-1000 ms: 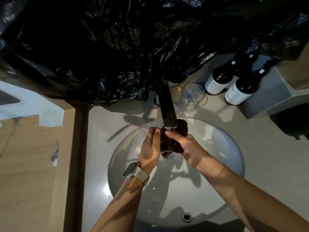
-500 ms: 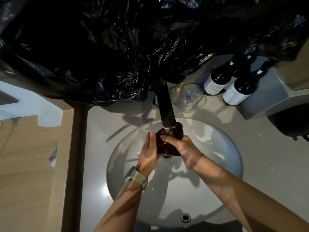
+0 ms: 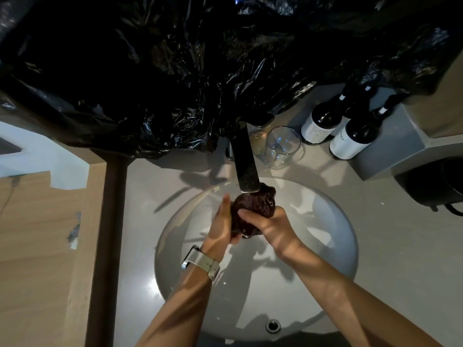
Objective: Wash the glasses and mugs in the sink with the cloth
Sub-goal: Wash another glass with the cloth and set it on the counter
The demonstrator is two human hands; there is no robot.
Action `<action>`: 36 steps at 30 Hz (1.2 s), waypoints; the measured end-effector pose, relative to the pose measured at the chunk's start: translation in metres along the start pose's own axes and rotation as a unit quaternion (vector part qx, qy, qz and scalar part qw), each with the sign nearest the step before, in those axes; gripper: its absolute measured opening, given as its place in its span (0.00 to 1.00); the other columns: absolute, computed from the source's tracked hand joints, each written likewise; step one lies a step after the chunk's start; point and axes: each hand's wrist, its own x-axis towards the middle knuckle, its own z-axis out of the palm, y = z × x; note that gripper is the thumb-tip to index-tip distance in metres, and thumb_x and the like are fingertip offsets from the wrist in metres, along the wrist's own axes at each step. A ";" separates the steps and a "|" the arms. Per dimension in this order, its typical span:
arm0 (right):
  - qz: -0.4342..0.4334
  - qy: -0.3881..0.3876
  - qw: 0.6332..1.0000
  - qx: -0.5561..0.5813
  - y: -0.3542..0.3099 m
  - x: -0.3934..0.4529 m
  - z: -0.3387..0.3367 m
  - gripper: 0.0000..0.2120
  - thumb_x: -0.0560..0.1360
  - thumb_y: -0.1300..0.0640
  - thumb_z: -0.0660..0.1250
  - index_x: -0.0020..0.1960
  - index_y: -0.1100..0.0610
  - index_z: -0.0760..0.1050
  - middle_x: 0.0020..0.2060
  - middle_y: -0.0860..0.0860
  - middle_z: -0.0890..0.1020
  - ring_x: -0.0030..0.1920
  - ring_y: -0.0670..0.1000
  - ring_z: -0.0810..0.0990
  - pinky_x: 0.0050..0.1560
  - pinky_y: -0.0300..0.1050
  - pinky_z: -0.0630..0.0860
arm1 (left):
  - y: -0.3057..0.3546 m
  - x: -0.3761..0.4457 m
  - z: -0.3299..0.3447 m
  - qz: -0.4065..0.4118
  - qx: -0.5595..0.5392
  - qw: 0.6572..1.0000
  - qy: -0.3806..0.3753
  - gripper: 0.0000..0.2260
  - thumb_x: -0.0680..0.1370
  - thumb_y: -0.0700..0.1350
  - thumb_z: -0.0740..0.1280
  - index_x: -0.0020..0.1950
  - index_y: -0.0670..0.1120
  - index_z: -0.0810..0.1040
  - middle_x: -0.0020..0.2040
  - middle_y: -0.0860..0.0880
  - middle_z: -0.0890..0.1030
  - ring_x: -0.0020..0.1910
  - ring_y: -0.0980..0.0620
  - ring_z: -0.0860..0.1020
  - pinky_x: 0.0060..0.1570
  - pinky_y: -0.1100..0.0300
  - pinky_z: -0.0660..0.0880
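A dark, wet, bunched cloth (image 3: 258, 209) sits right under the spout of the flat tap (image 3: 245, 164), above the round white sink (image 3: 333, 236). My right hand (image 3: 271, 225) grips the cloth from the right, fingers curled over it. My left hand (image 3: 221, 221), with a watch on the wrist, presses against the cloth's left side, its fingers pointing up along it. A clear glass (image 3: 283, 146) stands on the counter behind the sink, right of the tap. A second glass (image 3: 258, 142) shows partly behind the tap.
Black plastic sheeting (image 3: 200, 71) hangs over the whole back of the counter. Three dark bottles with white labels (image 3: 348, 139) stand at the back right, by a grey box (image 3: 400, 151). A dark appliance (image 3: 438, 181) is at the right edge. A wooden surface (image 3: 37, 246) lies left.
Both hands and the cloth have risen slightly towards the tap spout. My left hand's fingers have straightened along the cloth's side.
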 end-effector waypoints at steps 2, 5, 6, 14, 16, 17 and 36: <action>-0.003 0.000 1.000 0.011 -0.002 -0.002 0.003 0.09 0.70 0.59 0.75 0.47 0.63 0.83 0.40 0.61 0.85 0.41 0.57 0.84 0.49 0.56 0.79 | -0.002 -0.003 0.000 0.048 0.006 0.999 0.020 0.21 0.84 0.58 0.52 0.53 0.43 0.74 0.35 0.43 0.77 0.24 0.55 0.76 0.22 0.63 0.72; 0.073 0.002 0.995 0.064 -0.009 0.006 0.002 0.12 0.71 0.54 0.74 0.50 0.61 0.82 0.45 0.61 0.85 0.44 0.58 0.85 0.51 0.56 0.78 | -0.013 -0.010 -0.006 0.253 0.104 0.961 0.042 0.15 0.82 0.59 0.53 0.48 0.51 0.72 0.41 0.43 0.79 0.40 0.46 0.81 0.40 0.47 0.80; 0.094 -0.003 0.993 0.068 -0.011 0.007 0.001 0.12 0.71 0.53 0.74 0.49 0.60 0.82 0.45 0.61 0.85 0.45 0.58 0.85 0.52 0.56 0.79 | -0.016 -0.011 -0.008 0.279 0.139 0.950 0.034 0.15 0.81 0.60 0.52 0.49 0.51 0.71 0.41 0.45 0.79 0.41 0.47 0.80 0.42 0.50 0.78; -0.029 0.003 1.000 -0.007 -0.003 0.000 0.005 0.06 0.70 0.60 0.75 0.45 0.62 0.83 0.38 0.59 0.85 0.39 0.56 0.84 0.44 0.52 0.80 | 0.005 -0.007 0.001 -0.009 0.015 1.000 0.010 0.21 0.84 0.61 0.50 0.53 0.47 0.74 0.34 0.45 0.78 0.22 0.54 0.74 0.22 0.63 0.67; 0.031 0.006 0.999 0.025 -0.005 0.009 0.004 0.09 0.70 0.57 0.75 0.47 0.61 0.83 0.40 0.59 0.85 0.41 0.57 0.85 0.49 0.56 0.80 | -0.003 -0.010 0.000 0.135 0.077 0.987 0.048 0.15 0.84 0.59 0.51 0.51 0.51 0.72 0.39 0.46 0.80 0.30 0.55 0.79 0.28 0.59 0.74; 0.072 0.003 0.996 0.054 -0.007 0.012 0.003 0.10 0.71 0.55 0.74 0.48 0.61 0.82 0.40 0.59 0.86 0.41 0.57 0.85 0.51 0.58 0.80 | -0.010 -0.009 -0.004 0.212 0.134 0.967 0.054 0.14 0.83 0.59 0.52 0.52 0.53 0.71 0.42 0.47 0.80 0.36 0.55 0.81 0.34 0.56 0.77; -0.059 -0.020 0.992 -0.113 0.001 0.000 -0.027 0.01 0.74 0.59 0.71 0.44 0.56 0.82 0.38 0.48 0.85 0.44 0.48 0.84 0.49 0.41 0.78 | -0.005 0.002 -0.008 -0.084 -0.067 0.994 -0.007 0.23 0.85 0.56 0.49 0.49 0.41 0.75 0.22 0.48 0.74 0.16 0.53 0.70 0.16 0.67 0.56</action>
